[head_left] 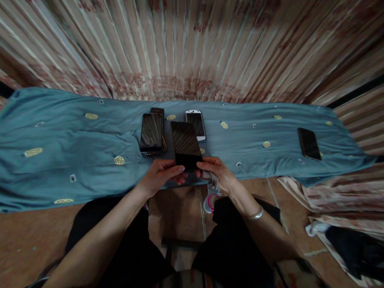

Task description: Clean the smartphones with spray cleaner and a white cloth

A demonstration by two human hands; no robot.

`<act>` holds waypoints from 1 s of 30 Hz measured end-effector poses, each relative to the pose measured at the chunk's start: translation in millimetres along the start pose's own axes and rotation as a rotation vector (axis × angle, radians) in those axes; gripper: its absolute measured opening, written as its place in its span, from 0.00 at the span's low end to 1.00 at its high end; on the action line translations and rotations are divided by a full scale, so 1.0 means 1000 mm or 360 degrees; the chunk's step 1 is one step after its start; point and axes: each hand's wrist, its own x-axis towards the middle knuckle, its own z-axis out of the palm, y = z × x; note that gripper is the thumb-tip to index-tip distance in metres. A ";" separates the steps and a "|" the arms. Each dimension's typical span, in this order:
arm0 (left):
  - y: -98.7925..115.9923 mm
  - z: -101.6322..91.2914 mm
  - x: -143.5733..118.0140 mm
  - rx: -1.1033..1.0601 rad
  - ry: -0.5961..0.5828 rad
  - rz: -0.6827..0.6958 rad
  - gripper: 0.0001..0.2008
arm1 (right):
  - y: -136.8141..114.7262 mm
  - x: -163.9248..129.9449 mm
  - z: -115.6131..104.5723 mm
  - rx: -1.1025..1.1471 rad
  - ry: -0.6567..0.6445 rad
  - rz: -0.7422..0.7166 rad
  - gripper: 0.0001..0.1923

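A dark smartphone is held up between my two hands, its black screen facing me and reflecting the curtain folds. My left hand grips its lower left corner, thumb on the front. At the lower right corner, my right hand closes on the same phone. A greyish cloth hangs under my right palm, seemingly tucked in its fingers. Left of the held phone, a black phone lies on top of other phones, which it partly hides. Behind it rests a white-framed phone, partly covered.
Another dark phone lies at the right on the blue patterned cloth covering the long table. A pleated curtain hangs along the back. Below are my dark-clothed knees and the tiled floor. Dark fabric lies at lower right.
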 end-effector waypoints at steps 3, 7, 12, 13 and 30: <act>0.004 0.000 -0.004 -0.0022 -0.0023 -0.0032 0.17 | -0.001 0.000 0.001 0.0049 -0.0007 0.0061 0.23; 0.005 -0.002 -0.008 -0.0046 -0.0038 -0.0033 0.18 | -0.004 -0.002 0.006 0.0073 -0.0043 0.0100 0.25; 0.007 -0.007 -0.013 -0.0084 -0.0055 -0.0021 0.14 | -0.008 -0.002 0.008 0.0041 -0.0078 0.0098 0.26; 0.007 -0.008 -0.013 -0.0098 -0.0036 -0.0025 0.13 | -0.008 -0.002 0.008 0.0038 -0.0089 0.0093 0.26; -0.004 -0.012 -0.005 -0.0591 0.0156 -0.0121 0.11 | -0.008 0.001 0.004 -0.0066 -0.0149 0.0072 0.23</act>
